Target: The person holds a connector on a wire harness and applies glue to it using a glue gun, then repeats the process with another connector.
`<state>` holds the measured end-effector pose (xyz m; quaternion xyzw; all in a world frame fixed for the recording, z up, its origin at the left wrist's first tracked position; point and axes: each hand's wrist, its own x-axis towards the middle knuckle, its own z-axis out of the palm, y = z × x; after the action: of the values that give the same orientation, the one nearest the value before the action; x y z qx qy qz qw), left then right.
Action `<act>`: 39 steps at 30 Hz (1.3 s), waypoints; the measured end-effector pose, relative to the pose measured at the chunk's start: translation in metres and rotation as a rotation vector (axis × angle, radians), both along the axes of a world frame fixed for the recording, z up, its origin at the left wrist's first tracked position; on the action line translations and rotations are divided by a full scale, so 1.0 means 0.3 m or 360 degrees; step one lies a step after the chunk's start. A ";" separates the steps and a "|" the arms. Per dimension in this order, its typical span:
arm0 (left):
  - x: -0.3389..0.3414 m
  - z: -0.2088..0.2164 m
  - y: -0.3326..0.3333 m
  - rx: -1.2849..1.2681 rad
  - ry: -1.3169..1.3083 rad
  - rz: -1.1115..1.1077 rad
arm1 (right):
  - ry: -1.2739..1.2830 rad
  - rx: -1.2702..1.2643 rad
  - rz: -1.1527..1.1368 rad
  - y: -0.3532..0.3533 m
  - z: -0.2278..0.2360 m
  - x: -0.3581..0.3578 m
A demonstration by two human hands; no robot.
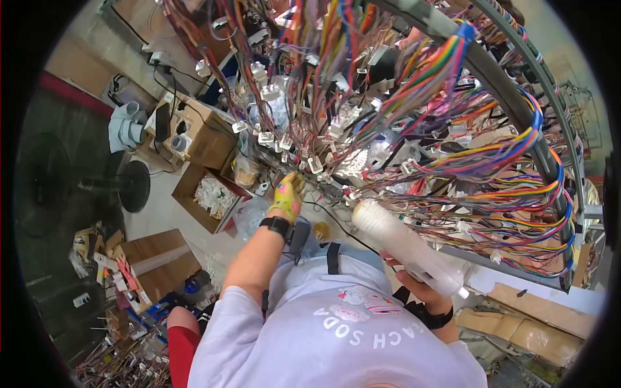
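My left hand (288,196), in a yellow glove with pink spots, reaches forward to the lower ends of hanging wire bundles (310,123). Its fingers are curled, and what lies in them, if anything, is too small to make out. White plastic connectors (315,164) hang on the wire ends close to it. My right hand (419,288) is wrapped round a long whitish cylinder, which looks like a roll of plastic film (409,246). The roll slants from the middle down to the right, in front of my shirt, and hides part of that hand.
A curved metal rack (517,119) carries many coloured wire harnesses at the right. An open box of white parts (213,197), a closed carton (158,262) and a black round-based stand (134,186) are at the left. A black cable (339,223) runs near my legs.
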<state>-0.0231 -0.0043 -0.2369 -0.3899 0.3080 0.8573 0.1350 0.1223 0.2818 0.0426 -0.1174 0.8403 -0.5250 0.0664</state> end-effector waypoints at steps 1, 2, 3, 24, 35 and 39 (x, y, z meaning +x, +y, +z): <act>-0.010 -0.059 -0.004 -0.0093 0.0060 0.0044 | -0.0010 -0.0013 0.0063 -0.015 -0.005 -0.005; -0.044 -0.075 0.008 -0.0082 0.0013 0.0039 | -0.0013 0.0001 0.0068 -0.020 -0.015 -0.013; -0.052 -0.089 0.017 -0.0068 0.0010 0.0044 | -0.0038 0.0050 0.0123 -0.025 -0.026 -0.022; -0.256 0.080 -0.149 0.0588 0.0306 0.0082 | -0.0295 0.0358 0.0382 -0.343 0.066 -0.294; -0.145 0.068 -0.130 0.0874 0.0299 0.0278 | -0.0067 0.0221 0.0721 -0.229 -0.017 -0.304; -0.041 0.156 -0.070 0.0659 0.0398 0.0373 | -0.0034 0.0218 0.0750 -0.163 -0.077 -0.274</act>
<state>-0.0354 -0.0252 -0.1902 -0.2781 0.0932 0.9533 0.0727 0.0400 0.2328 0.0194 -0.3000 0.8226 -0.4381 0.2037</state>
